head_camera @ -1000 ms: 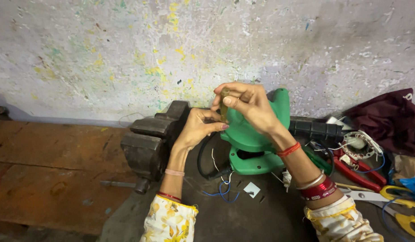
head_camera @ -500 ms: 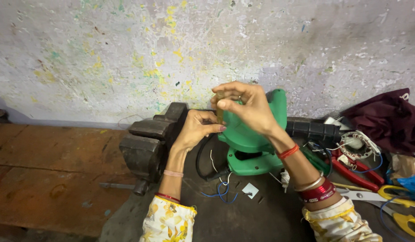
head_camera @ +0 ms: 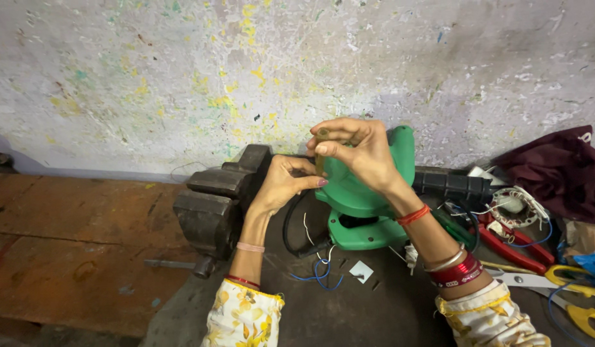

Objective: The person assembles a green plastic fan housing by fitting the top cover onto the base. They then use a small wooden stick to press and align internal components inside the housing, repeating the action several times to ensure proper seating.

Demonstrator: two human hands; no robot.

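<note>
I am pinching a small brass-coloured part [head_camera: 322, 149] between both hands, right hand [head_camera: 361, 151] clamped on top, left hand [head_camera: 286, 183] steadying below, raised clear of the green blower housing [head_camera: 368, 193] for a closer look; iron vise [head_camera: 220, 193] at nine o'clock on the surface [head_camera: 374, 308].

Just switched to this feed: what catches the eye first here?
Both hands meet mid-frame, the right hand and left hand pinching a small brownish rod before a bright green plastic tool housing. A heavy dark bench vise sits to their left, red-handled pliers at right.
</note>
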